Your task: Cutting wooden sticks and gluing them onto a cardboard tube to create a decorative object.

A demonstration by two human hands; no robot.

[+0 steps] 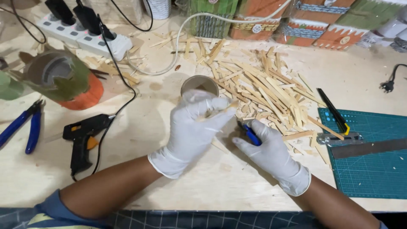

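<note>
Blue-handled cutter (pixel 251 135) mostly hidden in right hand (pixel 271 154); left hand (pixel 193 127) covers cardboard tube (pixel 199 86)

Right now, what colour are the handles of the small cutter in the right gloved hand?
Blue handles, gripped by the white-gloved right hand; head view.

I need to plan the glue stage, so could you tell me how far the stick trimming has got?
Done: a large heap of cut wooden sticks covers the table. In hand: the left hand holds one stick, the right hand blue-handled cutters. Left: the cardboard tube looks bare, and the glue gun lies unused.
</note>
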